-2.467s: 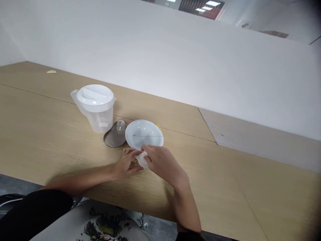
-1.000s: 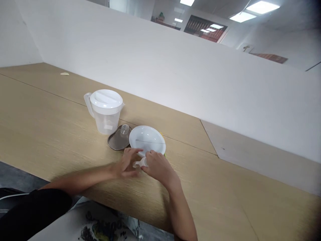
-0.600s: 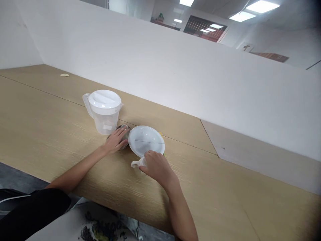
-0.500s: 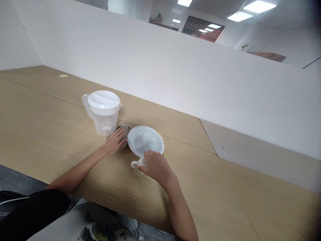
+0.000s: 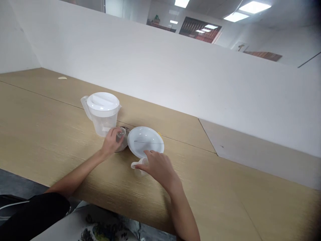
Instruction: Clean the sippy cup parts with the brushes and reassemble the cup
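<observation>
My left hand (image 5: 111, 143) curls its thumb and fingers around a small clear cup-like piece (image 5: 121, 132). That piece is over a round grey metallic dish (image 5: 123, 145); whether they are joined I cannot tell. My right hand (image 5: 162, 167) is around a small translucent white cup with a curled handle (image 5: 143, 161). Its thumb lies across the cup by the handle, and the fingers arch over the far side, hiding part of it. A white oval bowl (image 5: 145, 139) sits between the hands, just beyond the cup and beside the dish.
A translucent pitcher (image 5: 104, 112) with a white lid stands behind my left hand. Something yellow (image 5: 159, 134) peeks out behind the bowl. A pale flat scrap (image 5: 62, 78) lies at the far left of the wooden table (image 5: 50, 134), and a white partition (image 5: 150, 73) rises along the back.
My left hand, earlier laid flat over the metallic dish, has drawn back and curled around the clear piece. My right thumb and fingers have spread wider around the cup, which stays in place.
</observation>
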Demonstrator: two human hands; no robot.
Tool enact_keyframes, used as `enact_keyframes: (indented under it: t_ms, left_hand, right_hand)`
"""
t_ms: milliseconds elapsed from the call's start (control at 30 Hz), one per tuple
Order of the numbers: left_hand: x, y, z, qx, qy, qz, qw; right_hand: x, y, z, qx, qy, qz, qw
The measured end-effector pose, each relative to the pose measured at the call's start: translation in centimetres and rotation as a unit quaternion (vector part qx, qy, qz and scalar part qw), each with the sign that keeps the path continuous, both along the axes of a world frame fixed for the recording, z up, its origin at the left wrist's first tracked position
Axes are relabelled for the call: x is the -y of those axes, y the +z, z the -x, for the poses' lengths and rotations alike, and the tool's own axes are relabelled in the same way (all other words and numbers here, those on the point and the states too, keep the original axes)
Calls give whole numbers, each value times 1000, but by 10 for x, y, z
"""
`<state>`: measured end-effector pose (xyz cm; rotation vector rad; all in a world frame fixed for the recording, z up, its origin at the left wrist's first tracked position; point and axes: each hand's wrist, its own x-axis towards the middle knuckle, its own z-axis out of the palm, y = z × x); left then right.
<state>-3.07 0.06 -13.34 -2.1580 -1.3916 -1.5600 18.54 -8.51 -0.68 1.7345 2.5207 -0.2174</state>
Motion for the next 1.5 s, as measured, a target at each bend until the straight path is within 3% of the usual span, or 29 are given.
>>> enact_keyframes:
  t_ms: [67,167,233,333,433,567,767,1133,1500]
  left_hand:
    - [14,17,-9,55,-36,-68,995]
    - [37,42,-31,75,-164,-122,976]
    - [49,56,-47,84,-238,-132,959]
    - [58,64,-65,120,-284,-96,946]
    - [60,53,-69,130,-326,0,936]
    - [61,23,-61,25,-354,127,926]
    - [63,-3,-59,-48,-326,202,922]
    - [67,-32,-67,-49,-309,129,941]
    - [67,-32,-66,-51,-303,87,948]
  right_hand:
    - [0,3,0,-40,-10,-43,998]
    - [-1,6,-3,-142,64,-106,982]
    - [-2,9,-7,-203,108,-115,966]
    - [1,15,-20,-232,86,-101,963]
    - [6,21,-35,-208,67,-64,974]
    - [6,21,-40,-150,89,14,985]
    - [-1,11,-23,-92,126,63,986]
    - [-2,8,-14,-16,114,67,991]
    - [-9,5,-18,-51,125,93,986]
